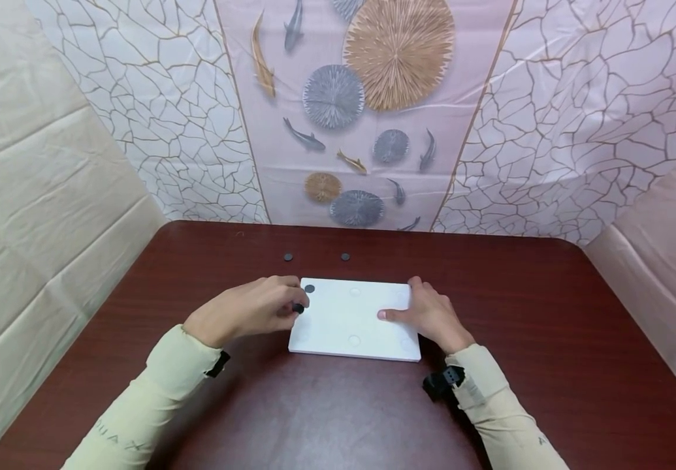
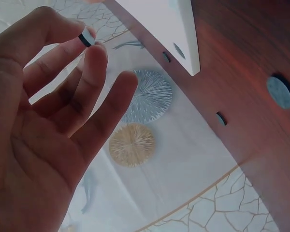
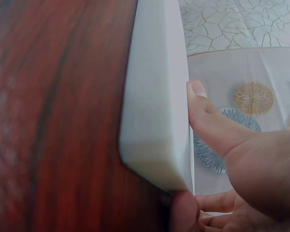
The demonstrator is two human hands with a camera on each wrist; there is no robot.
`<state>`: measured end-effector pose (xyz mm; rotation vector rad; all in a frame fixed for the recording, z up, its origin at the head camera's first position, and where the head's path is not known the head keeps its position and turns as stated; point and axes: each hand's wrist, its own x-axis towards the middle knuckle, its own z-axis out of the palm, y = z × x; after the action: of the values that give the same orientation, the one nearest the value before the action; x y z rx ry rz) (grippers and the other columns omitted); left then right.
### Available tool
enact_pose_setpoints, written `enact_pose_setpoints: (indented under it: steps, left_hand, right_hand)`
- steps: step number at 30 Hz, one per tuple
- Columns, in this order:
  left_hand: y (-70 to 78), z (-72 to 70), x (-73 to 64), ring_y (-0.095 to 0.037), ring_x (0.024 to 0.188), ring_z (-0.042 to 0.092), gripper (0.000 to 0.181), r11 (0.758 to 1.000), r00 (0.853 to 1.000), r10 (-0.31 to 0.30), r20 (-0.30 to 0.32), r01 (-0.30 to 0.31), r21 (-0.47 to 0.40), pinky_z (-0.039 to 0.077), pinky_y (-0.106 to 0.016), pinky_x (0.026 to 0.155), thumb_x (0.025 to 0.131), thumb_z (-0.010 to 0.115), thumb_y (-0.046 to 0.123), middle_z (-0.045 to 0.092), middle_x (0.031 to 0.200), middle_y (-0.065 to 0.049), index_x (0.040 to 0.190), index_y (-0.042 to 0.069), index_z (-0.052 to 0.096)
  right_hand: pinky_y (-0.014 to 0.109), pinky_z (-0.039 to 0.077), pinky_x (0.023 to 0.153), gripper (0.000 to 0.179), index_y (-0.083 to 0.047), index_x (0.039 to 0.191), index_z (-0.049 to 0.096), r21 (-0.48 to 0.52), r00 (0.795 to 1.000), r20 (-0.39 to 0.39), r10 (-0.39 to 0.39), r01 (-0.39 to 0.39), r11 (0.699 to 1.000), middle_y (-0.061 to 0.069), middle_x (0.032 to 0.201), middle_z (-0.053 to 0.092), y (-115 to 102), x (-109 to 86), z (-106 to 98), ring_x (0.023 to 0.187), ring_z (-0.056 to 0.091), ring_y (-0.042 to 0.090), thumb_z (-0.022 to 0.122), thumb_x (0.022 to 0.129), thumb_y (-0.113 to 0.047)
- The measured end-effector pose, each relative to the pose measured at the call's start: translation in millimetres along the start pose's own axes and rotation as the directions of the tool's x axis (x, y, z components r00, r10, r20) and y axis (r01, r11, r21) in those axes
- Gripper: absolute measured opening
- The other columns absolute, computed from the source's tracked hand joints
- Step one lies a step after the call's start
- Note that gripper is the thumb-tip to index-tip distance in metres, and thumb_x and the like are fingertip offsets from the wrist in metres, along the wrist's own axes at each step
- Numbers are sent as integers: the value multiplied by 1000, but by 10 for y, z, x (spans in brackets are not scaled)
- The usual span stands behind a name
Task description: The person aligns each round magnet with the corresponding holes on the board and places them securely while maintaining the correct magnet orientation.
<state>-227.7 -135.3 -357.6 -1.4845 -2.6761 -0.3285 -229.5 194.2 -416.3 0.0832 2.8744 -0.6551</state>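
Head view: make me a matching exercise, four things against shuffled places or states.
1. Left hand
2. Right hand
3. Pair of small dark round discs
4. Cloth backdrop with fish motifs

A. Behind the reddish-brown table
B. Gripping the white rectangular board
C. On the table, beyond the board
D. Holding one small dark round disc

Pairs: 1-D, 2-B, 3-C, 4-A

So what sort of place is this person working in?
Probably a makeshift indoor recording booth: a dark reddish-brown wood-grained table stands before a pale fabric backdrop printed with grey and gold fish, and plain creased pale cloth flanks both sides.
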Motion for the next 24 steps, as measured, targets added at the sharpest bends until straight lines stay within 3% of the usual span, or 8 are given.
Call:
enact_pose_setpoints:
  steps: [8,24]
  left_hand:
    - [-54,52,87,-8,78,61,25,999,1000,-18,-24,17,-42,52,-22,69,85,67,-4,67,101,-2,105,7,77]
    - [-132,136,251,-17,93,70,25,997,999,-40,-26,38,-74,58,-30,82,89,71,-2,71,110,-6,112,3,78]
  right_hand:
    - [55,53,96,101,6,148,41,-2,1000,3,0,0,1000,29,138,56,-4,4,-5,115,61,49,85,84,-58]
    - [55,53,96,103,7,149,39,-9,1000,12,-7,7,1000,31,141,55,5,11,-1,114,62,48,84,85,-59]
